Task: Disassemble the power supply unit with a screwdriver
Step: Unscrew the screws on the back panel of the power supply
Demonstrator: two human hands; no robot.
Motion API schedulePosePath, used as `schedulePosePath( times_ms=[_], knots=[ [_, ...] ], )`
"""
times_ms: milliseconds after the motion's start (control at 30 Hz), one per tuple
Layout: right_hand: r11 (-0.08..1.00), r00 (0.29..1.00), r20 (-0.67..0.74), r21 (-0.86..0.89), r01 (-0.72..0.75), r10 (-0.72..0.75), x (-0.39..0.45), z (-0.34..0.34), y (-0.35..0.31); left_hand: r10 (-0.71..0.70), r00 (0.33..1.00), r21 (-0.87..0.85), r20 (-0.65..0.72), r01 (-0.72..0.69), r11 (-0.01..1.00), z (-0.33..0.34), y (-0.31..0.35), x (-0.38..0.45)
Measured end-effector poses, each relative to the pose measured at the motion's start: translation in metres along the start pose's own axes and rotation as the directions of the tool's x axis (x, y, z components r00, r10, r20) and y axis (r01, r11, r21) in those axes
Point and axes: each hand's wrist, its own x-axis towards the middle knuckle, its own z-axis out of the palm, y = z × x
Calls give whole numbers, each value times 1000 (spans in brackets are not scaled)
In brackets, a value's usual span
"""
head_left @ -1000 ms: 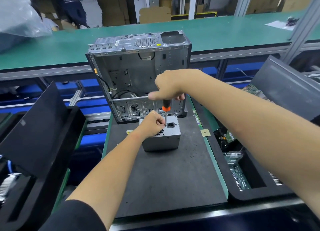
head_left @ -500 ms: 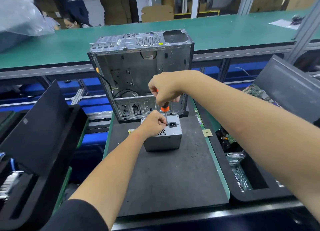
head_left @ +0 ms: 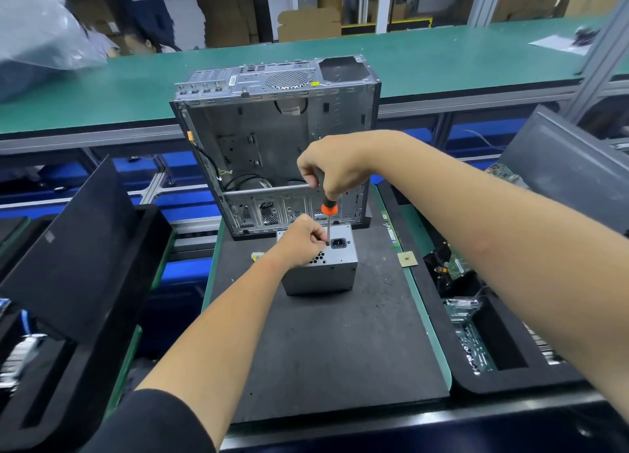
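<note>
A grey metal power supply unit [head_left: 335, 275] stands on the black mat [head_left: 326, 343], its socket face turned up. My right hand [head_left: 332, 168] grips the black and orange handle of a screwdriver [head_left: 329, 214] held upright, with the tip down on the unit's top face just left of the socket. My left hand [head_left: 299, 241] rests on the top of the unit with curled fingers pinching at the shaft's tip. The exact screw is hidden by my fingers.
An empty open computer case [head_left: 272, 146] stands upright right behind the unit. Black foam trays flank the mat: the left tray [head_left: 85, 282] and the right tray [head_left: 476, 333] holding circuit boards. A small square chip [head_left: 407, 259] lies at the mat's right edge. A green bench [head_left: 442, 54] runs behind.
My right hand has turned on the screwdriver handle, its fingers regripping. The screwdriver stays upright on the same spot. My left hand has stayed on the unit.
</note>
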Motion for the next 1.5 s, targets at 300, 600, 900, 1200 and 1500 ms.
schedulePosePath(
  times_ms=[300, 600, 900, 1200, 1500],
  knots=[
    [973, 988, -58, -175, -149, 141, 6, 5, -5, 11, 1000, 7, 10, -11, 1000, 1, -2, 1],
    [999, 999, -44, 37, 27, -26, 3, 1, 2, -13, 1000, 24, 8, 13, 1000, -1, -2, 2],
    [992, 990, -82, -49, -117, 113, 11, 7, -6, 0, 1000, 25, 4, 0, 1000, 1, -4, 2],
    [992, 995, -42, 94, 89, -85, 0, -2, 4, -6, 1000, 4, 10, 6, 1000, 2, -4, 2],
    [986, 985, -76, 66, -151, 156, 7, 6, -4, -10, 1000, 5, 16, 10, 1000, 0, -3, 1]
  ],
)
